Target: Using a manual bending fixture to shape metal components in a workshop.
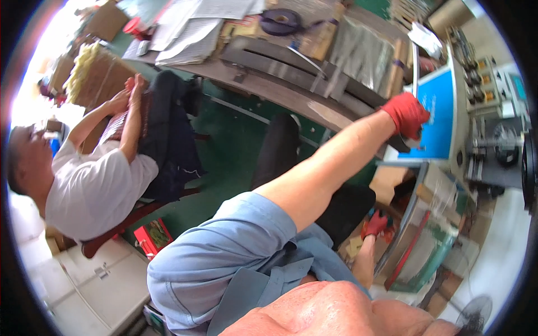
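My left hand (406,116), in a red work glove, is stretched out to the right with its fingers curled closed. It is at the near-left edge of a bright blue panel (436,115) on a pale machine. A small dark part shows just below the fist; what the fingers grip is hidden. Lower down, my right hand (376,224), also red-gloved, is bent into a closed shape beside a grey-framed cabinet (416,196). Small orange-red bits show against it, too small to name.
A workbench (210,68) across the top carries papers (190,39), a purple tape roll (280,21), a long dark bar tool (280,63) and clear plastic sheets (361,53). At left sits another person (101,185), hands together. A red box (153,238) stands near that chair.
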